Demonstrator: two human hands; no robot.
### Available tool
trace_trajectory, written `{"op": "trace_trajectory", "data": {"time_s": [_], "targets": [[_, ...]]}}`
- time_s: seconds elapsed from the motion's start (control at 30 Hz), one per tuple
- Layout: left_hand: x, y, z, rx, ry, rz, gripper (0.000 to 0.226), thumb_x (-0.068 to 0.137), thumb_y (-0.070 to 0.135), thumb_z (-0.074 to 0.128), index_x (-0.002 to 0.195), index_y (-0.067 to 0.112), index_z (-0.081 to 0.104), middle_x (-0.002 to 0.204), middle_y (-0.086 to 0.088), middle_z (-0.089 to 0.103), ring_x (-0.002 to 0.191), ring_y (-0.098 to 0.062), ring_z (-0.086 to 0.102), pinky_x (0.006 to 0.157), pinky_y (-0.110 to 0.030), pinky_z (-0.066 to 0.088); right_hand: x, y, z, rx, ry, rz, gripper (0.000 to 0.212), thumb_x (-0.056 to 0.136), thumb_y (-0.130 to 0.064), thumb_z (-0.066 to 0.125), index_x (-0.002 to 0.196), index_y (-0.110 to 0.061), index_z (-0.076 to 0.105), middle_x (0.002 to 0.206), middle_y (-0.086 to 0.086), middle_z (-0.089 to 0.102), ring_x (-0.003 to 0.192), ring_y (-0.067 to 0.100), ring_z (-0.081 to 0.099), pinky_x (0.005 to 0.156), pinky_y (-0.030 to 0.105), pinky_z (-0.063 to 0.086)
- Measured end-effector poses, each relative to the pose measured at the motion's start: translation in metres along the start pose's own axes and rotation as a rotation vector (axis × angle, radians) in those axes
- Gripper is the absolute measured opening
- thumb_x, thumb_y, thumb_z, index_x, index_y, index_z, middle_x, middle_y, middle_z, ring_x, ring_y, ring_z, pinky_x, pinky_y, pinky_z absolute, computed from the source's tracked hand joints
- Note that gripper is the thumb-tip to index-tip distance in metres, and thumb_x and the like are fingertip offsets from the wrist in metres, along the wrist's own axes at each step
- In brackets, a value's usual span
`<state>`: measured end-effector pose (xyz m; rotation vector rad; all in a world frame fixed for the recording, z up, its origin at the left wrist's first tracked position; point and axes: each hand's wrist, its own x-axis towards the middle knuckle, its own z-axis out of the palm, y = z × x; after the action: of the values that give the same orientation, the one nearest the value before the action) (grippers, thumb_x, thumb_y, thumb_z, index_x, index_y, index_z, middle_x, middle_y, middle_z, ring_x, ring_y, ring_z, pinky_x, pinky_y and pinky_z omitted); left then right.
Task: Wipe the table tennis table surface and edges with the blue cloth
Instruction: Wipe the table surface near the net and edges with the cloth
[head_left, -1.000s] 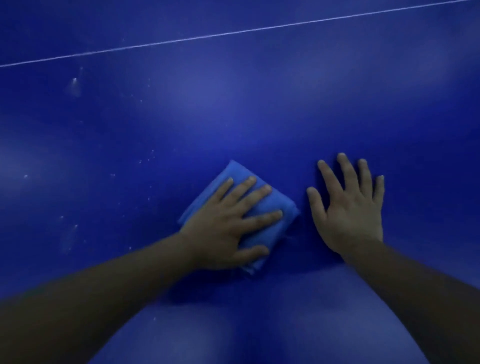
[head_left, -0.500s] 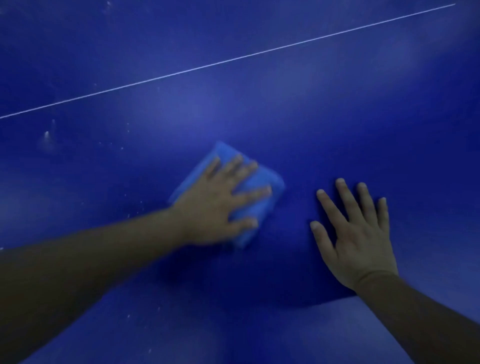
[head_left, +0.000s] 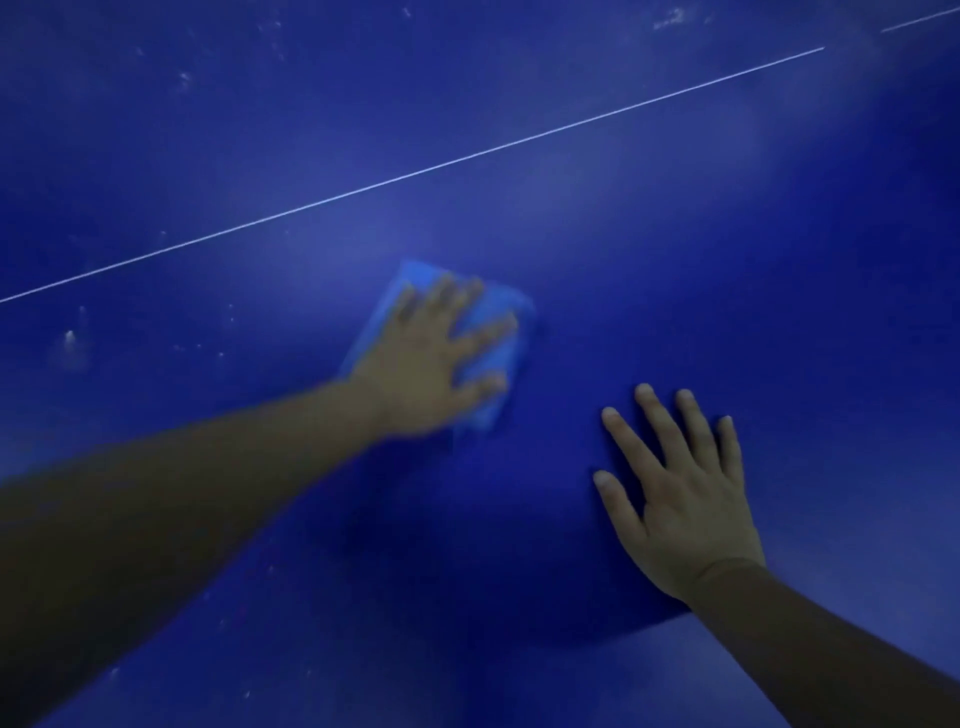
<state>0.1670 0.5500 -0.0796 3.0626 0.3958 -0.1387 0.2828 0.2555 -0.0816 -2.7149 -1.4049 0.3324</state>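
Two hands: both lie palm-down on the tabletop (head_left: 727, 260), with bare forearms reaching in from the lower corners.
Far left: pale specks (head_left: 70, 338) and faint smudges dot the dark blue surface, beyond the left forearm.
Left hand (head_left: 426, 364): fingers are straight and spread, pressing flat on the blue cloth and not curled round it. It is motion-blurred.
Blue cloth (head_left: 496, 304): a folded pad, lighter than the surface, lies flat under the left hand near mid-frame. Its corners show past the fingertips. It sits between the white line and the right hand, apart from both.
Shadow (head_left: 519, 545): a dark patch lies on the surface between the forearms.
Right hand (head_left: 685, 499): fingers are straight and a little spread, flat on the bare surface and holding nothing. It is sharp.
White line (head_left: 415, 176): thin, it slants from the left edge up toward the upper right, beyond the cloth.
Change, cloth: over the last second the left hand has pushed it away from the person, nearer the white line. The hand was sharp then and is blurred now.
Change, gap: a second ago the cloth's edge lay just beside the right thumb. Now the two are well apart.
Change, right hand: it keeps the same flat pose and, as far as I can tell, the same spot on the surface.
Change, view: the white line and the left specks sit lower in frame than before.
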Motion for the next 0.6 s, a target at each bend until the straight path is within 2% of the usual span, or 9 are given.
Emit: {"op": "trace_trajectory", "data": {"time_s": [0.07,0.1,0.13,0.23,0.3,0.33,0.47,0.53,0.6], "targets": [[0.047,-0.037,-0.009,-0.054,-0.02,-0.343,0.07,0.094,0.072,0.02,0.157,0.043,0.017,0.168,-0.008,0.011,0.154,-0.036,0.008,0.121,-0.059,0.006,0.0,0.001,0.003,-0.001,0.016,-0.004,0.063,0.1,-0.061,0.024,0.155,-0.032,0.033,0.166,-0.001,0.02,0.154,0.032,0.012,0.122,0.06,0.009],[0.061,-0.042,-0.009,-0.052,-0.032,-0.431,0.07,0.093,0.073,0.019,0.158,0.045,0.013,0.169,-0.006,0.007,0.154,-0.035,0.003,0.121,-0.059,0.002,0.0,0.001,0.003,0.001,0.024,-0.005,0.062,0.1,-0.06,0.024,0.155,-0.033,0.033,0.166,-0.001,0.02,0.154,0.032,0.012,0.122,0.06,0.009],[0.067,-0.04,-0.006,-0.038,-0.033,-0.426,0.072,0.092,0.075,0.016,0.158,0.045,0.012,0.169,-0.006,0.006,0.154,-0.036,0.002,0.121,-0.06,0.001,0.0,0.001,0.004,-0.001,0.029,-0.008,0.062,0.1,-0.06,0.025,0.155,-0.033,0.032,0.166,-0.001,0.02,0.154,0.032,0.012,0.121,0.06,0.009],[0.046,-0.015,0.006,-0.039,0.044,-0.022,0.072,0.093,0.076,0.016,0.157,0.042,0.024,0.167,-0.01,0.018,0.152,-0.039,0.015,0.119,-0.064,0.01,0.0,0.001,0.004,-0.002,0.022,-0.017,0.061,0.1,-0.06,0.026,0.155,-0.033,0.03,0.166,-0.001,0.02,0.154,0.032,0.012,0.121,0.062,0.012],[0.047,-0.026,0.005,-0.02,0.029,0.119,0.071,0.094,0.076,0.02,0.156,0.042,0.025,0.166,-0.009,0.022,0.151,-0.038,0.017,0.118,-0.063,0.012,0.001,0.002,0.003,-0.009,0.019,-0.013,0.061,0.1,-0.059,0.028,0.155,-0.033,0.031,0.166,-0.001,0.02,0.154,0.033,0.013,0.12,0.063,0.012],[0.059,-0.038,0.002,-0.026,0.017,0.054,0.072,0.093,0.076,0.021,0.156,0.043,0.023,0.166,-0.009,0.021,0.152,-0.038,0.016,0.119,-0.062,0.011,0.001,0.001,0.004,-0.015,0.016,-0.016,0.061,0.099,-0.059,0.028,0.155,-0.033,0.031,0.166,-0.001,0.02,0.154,0.033,0.013,0.12,0.063,0.013],[0.112,-0.045,-0.009,-0.048,-0.02,-0.496,0.073,0.092,0.075,0.019,0.158,0.044,0.014,0.168,-0.007,0.008,0.154,-0.036,0.004,0.12,-0.062,0.004,0.0,0.002,0.003,-0.021,0.018,-0.014,0.061,0.099,-0.06,0.028,0.154,-0.033,0.031,0.166,0.0,0.021,0.153,0.033,0.015,0.119,0.063,0.015],[0.116,-0.009,-0.005,-0.059,0.006,-0.478,0.079,0.087,0.076,0.008,0.158,0.043,0.013,0.168,-0.01,0.008,0.153,-0.039,0.005,0.118,-0.064,0.004,0.0,0.002,0.002,-0.028,0.015,-0.017,0.062,0.098,-0.06,0.028,0.154,-0.033,0.032,0.165,0.0,0.023,0.153,0.034,0.017,0.119,0.063,0.016],[0.113,0.023,-0.001,-0.053,0.031,-0.288,0.082,0.085,0.075,0.005,0.158,0.039,0.019,0.167,-0.011,0.013,0.152,-0.041,0.01,0.116,-0.066,0.008,0.0,0.002,0.001,-0.025,0.017,-0.016,0.062,0.098,-0.059,0.029,0.153,-0.032,0.035,0.165,0.0,0.024,0.152,0.034,0.019,0.118,0.063,0.016]]}}
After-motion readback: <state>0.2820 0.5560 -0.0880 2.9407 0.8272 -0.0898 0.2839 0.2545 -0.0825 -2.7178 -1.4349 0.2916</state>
